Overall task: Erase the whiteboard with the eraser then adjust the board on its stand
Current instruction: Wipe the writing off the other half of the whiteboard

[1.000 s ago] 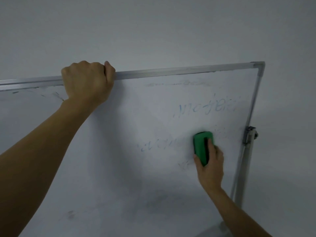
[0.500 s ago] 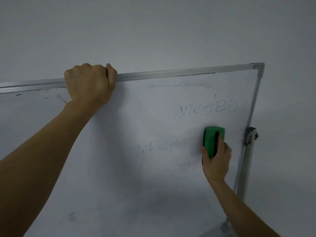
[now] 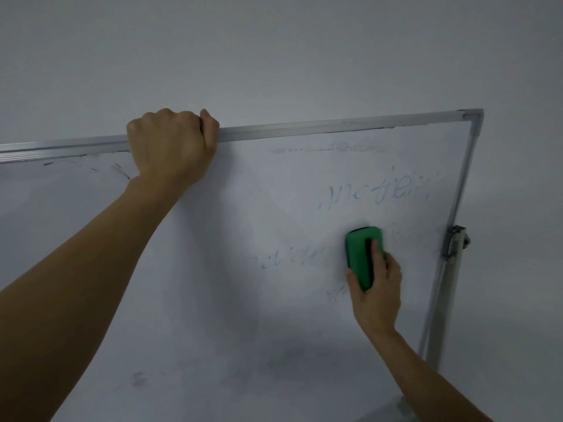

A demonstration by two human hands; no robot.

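A whiteboard (image 3: 237, 226) with a silver metal frame fills most of the view, tilted on its stand. My left hand (image 3: 172, 146) is closed over the top frame rail, left of centre. My right hand (image 3: 376, 287) presses a green eraser (image 3: 361, 254) flat against the board's right half. Faint blue writing (image 3: 380, 193) sits above the eraser, and a paler smeared line of writing (image 3: 289, 258) lies just to its left. Dark marker smudges (image 3: 91, 167) remain near the top left.
The stand's metal upright (image 3: 441, 306) and a clamp bracket (image 3: 455, 242) run down the board's right side. A plain grey wall (image 3: 274, 56) is behind. A dark smudge (image 3: 138, 379) marks the lower left of the board.
My right hand slid the eraser right and slightly up, then back left and down a little. The smeared writing left of it looks fainter. My left hand stays on the rail.
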